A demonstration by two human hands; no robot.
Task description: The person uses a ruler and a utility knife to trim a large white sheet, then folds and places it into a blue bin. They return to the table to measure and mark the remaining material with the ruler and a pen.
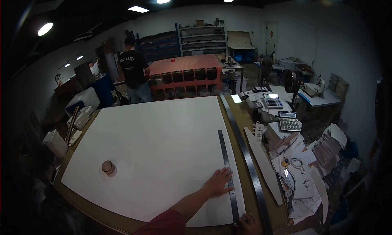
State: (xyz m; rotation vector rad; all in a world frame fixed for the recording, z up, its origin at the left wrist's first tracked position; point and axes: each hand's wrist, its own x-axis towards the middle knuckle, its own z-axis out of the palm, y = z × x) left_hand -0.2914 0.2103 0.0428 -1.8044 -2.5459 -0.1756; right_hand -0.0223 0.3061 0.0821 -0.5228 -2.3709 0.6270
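A large white sheet [159, 133] covers most of the brown-topped table in front of me. Along its right side lies a dark steel ruler [223, 147]. My left hand [218, 182] rests flat on the ruler's lower half, fingers spread and pressing on it and the sheet. Close to the ruler's near end is my right hand [247, 225], dim and partly cut off by the frame's bottom. Its fingers look curled; whatever they may hold is hidden. A small brownish cylinder [108, 167] stands on the sheet's left part.
A long metal straightedge [245, 151] and a pale pointed strip [263, 165] lie right of the sheet. Beyond are calculators [289, 121], papers [304, 186] and a fan [291, 81]. At the back, a person in black [134, 69] stands by a red table [185, 65].
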